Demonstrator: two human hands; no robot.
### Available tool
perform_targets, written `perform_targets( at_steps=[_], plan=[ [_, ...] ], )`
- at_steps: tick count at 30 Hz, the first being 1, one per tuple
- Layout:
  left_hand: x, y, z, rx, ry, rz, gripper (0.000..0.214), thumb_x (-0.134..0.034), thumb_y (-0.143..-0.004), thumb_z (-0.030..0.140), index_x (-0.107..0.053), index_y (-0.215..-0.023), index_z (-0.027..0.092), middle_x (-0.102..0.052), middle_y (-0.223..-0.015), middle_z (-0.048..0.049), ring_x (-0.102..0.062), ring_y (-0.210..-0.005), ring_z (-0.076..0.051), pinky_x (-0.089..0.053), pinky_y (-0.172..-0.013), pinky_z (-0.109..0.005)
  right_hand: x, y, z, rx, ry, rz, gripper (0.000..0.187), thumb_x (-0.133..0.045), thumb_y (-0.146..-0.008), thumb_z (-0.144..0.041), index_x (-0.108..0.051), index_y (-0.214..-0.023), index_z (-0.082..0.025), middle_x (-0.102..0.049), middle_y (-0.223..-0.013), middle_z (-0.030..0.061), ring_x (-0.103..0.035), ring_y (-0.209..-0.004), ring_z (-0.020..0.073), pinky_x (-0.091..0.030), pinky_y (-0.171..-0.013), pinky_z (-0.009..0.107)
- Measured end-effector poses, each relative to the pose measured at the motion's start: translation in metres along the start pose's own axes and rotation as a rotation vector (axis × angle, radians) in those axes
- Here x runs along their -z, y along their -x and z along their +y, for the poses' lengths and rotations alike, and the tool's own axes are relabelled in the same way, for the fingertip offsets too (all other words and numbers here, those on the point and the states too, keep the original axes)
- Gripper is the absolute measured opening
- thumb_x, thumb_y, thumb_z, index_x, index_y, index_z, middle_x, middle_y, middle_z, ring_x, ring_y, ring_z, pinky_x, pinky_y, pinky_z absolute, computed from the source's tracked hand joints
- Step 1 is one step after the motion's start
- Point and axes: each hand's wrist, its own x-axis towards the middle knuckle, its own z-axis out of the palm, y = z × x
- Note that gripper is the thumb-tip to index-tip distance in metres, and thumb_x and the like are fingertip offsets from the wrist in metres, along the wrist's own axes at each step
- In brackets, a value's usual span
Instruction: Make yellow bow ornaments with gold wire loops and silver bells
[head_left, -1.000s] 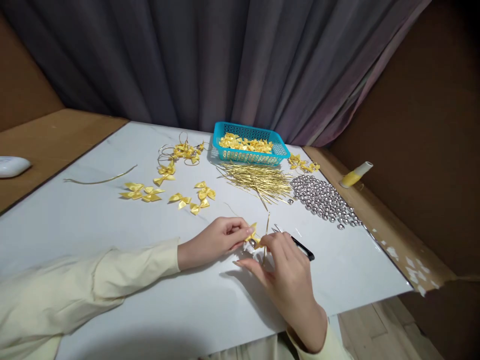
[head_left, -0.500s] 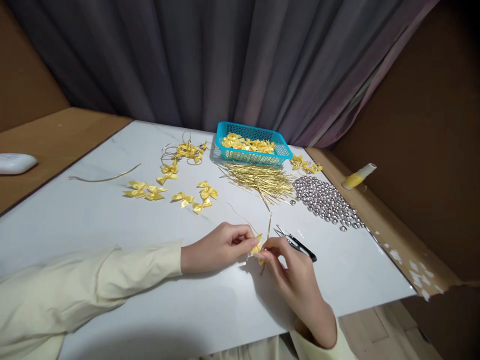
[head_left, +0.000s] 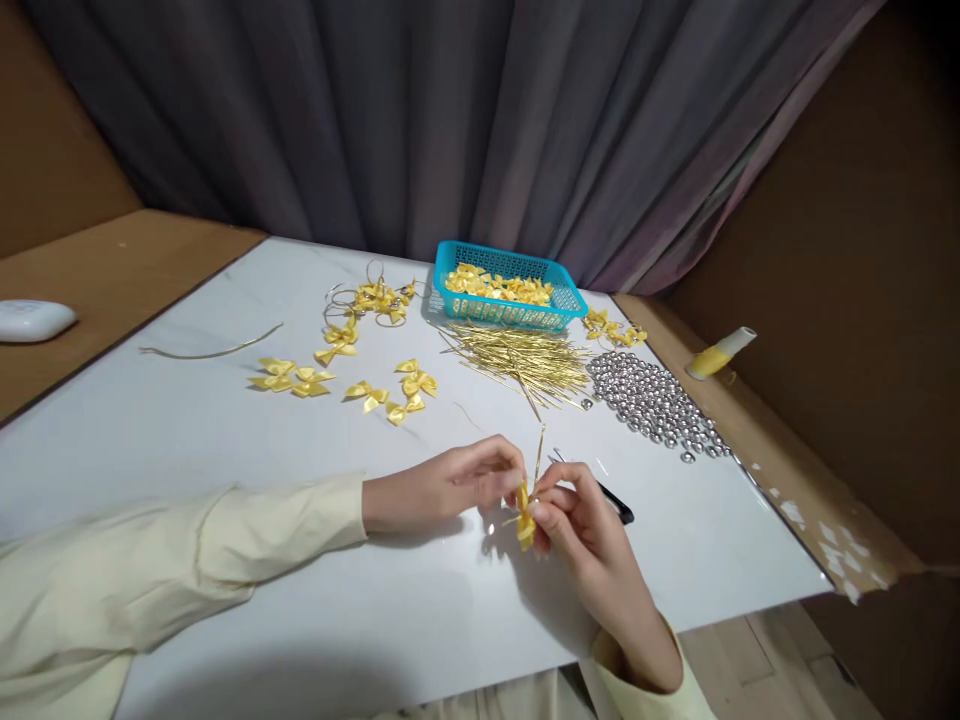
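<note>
My left hand point(head_left: 450, 485) and my right hand point(head_left: 581, 535) meet above the white table point(head_left: 225, 470), near its front edge. Both pinch a small yellow ribbon bow point(head_left: 524, 520), which stands on end between the fingertips. A thin gold wire point(head_left: 538, 452) rises from the bow between the two hands. Black snips point(head_left: 611, 497) lie on the table just behind my right hand, partly hidden by it.
Several yellow bows point(head_left: 352, 380) lie scattered mid-table. A blue basket point(head_left: 510, 297) of bows stands at the back, with a pile of gold wires point(head_left: 521, 362) and silver beads point(head_left: 652, 402) in front. A yellow tube point(head_left: 718, 352) lies on the right ledge; a white object point(head_left: 34, 320) lies far left.
The bow has turned from lying flat between the fingertips to standing on end, and my right hand has shifted its pinch lower on it. The view has drifted slightly.
</note>
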Motion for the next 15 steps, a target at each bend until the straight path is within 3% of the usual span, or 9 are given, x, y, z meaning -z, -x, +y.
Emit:
perform_targets(
  at_steps=[8, 12, 15],
  plan=[
    [-0.004, 0.002, 0.004, 0.064, -0.101, -0.06, 0.023, -0.043, -0.09, 0.033, -0.051, -0.079, 0.014, -0.048, -0.066, 0.0024, -0.044, -0.062, -0.009, -0.037, -0.059, -0.02, 0.0, -0.001, 0.0, -0.113, -0.204, -0.048, 0.022, -0.048, -0.087, -0.04, -0.035, -0.086, -0.022, -0.045, -0.056, -0.008, -0.039, -0.049, 0.0087, -0.03, -0.048, 0.019],
    [-0.006, 0.002, 0.008, 0.067, -0.097, -0.041, 0.025, -0.042, -0.091, 0.032, -0.053, -0.078, 0.014, -0.05, -0.064, 0.0017, -0.047, -0.061, -0.009, -0.038, -0.059, -0.02, 0.0, -0.001, -0.004, -0.149, -0.235, -0.088, 0.023, -0.049, -0.086, -0.041, -0.034, -0.087, -0.023, -0.051, -0.06, -0.006, -0.041, -0.049, 0.0092, -0.031, -0.049, 0.021],
    [-0.008, 0.003, 0.011, 0.071, -0.108, -0.022, 0.026, -0.042, -0.09, 0.033, -0.055, -0.078, 0.013, -0.049, -0.063, 0.0019, -0.045, -0.059, -0.009, -0.037, -0.056, -0.02, -0.001, -0.003, -0.007, -0.151, -0.274, -0.044, 0.025, -0.052, -0.084, -0.04, -0.034, -0.089, -0.024, -0.051, -0.061, -0.006, -0.04, -0.049, 0.009, -0.031, -0.047, 0.02]
  ],
)
